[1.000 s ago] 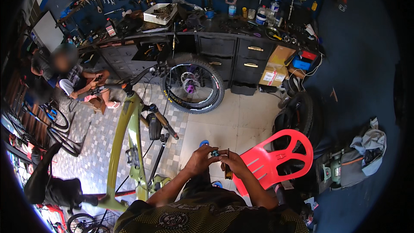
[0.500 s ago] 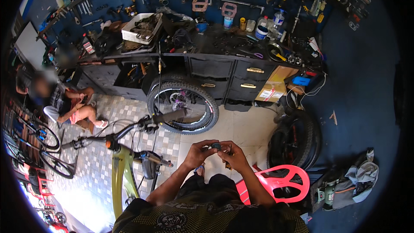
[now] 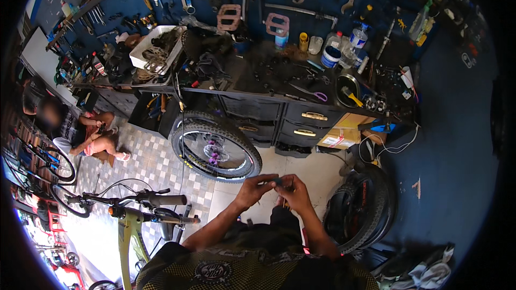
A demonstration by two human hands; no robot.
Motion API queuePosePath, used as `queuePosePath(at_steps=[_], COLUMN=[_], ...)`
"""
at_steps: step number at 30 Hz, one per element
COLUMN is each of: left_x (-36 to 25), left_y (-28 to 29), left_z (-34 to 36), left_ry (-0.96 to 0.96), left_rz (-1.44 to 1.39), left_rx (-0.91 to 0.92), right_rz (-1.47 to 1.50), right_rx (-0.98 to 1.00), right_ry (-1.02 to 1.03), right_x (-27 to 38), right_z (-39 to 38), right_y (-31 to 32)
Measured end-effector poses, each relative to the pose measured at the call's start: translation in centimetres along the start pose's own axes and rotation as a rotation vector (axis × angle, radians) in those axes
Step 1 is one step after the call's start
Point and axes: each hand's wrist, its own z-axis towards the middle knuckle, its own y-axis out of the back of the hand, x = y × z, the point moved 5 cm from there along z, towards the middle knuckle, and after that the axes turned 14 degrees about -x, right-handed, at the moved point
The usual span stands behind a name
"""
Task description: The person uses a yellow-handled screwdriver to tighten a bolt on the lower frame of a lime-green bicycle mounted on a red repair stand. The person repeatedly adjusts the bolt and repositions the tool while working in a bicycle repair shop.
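In front of my body, above the floor, I hold a small dark part (image 3: 278, 181) between the fingertips of both hands; its exact kind is too small to make out. My left hand (image 3: 253, 191) pinches it from the left with thumb and fingers. From the other side my right hand (image 3: 295, 191) grips it, fingers curled. Beyond the hands a bicycle wheel (image 3: 216, 147) with a knobbly tyre and purple hub leans against the workbench drawers. To the left stands a yellow-green bicycle frame (image 3: 127, 241) with a handlebar.
The cluttered workbench (image 3: 207, 92) carries a white basket (image 3: 144, 53), bottles, a dark round bowl (image 3: 346, 87) and purple-handled scissors (image 3: 320, 96). An open drawer (image 3: 148, 121) juts out. Tyres (image 3: 359, 212) stand at the right. A seated person (image 3: 97, 134) is at far left.
My body has moved nearer the workbench and the view has shifted. The bicycle now lies further left and lower, and the pink chair has mostly left the view. Both hands keep the small part.
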Motion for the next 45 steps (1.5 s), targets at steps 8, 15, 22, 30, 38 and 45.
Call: queuePosePath(at_steps=[8, 15, 22, 30, 38, 45], left_x=[-6.6, -6.1, -4.8, -4.5, -4.8, -6.5], left_y=[-4.5, -1.9, 2.2, 6.3, 6.4, 3.8], left_z=[6.5, 10.1, 11.6, 11.8, 13.4, 16.4], left_ry=[-0.054, -0.020, 0.082, 0.064, 0.065, 0.075], left_rz=[-0.088, -0.271, -0.435, -0.517, -0.612, -0.690], left_rx=[-0.177, -0.340, -0.407, -0.548, -0.841, -0.939], right_rz=[-0.128, -0.079, -0.113, -0.949, -1.272, -1.343], right_rx=[0.167, 0.398, 0.621, 0.374, 0.234, 0.362], right_ry=[0.017, 0.088, 0.014, 0.432, 0.808, 0.937], right_x=[8.2, 10.2, 11.1, 13.4, 12.2, 13.4], right_z=[11.4, 17.1, 19.5, 28.9, 41.7, 44.0], right_y=[3.5, -0.9, -5.2, -6.3, -2.7, -3.4])
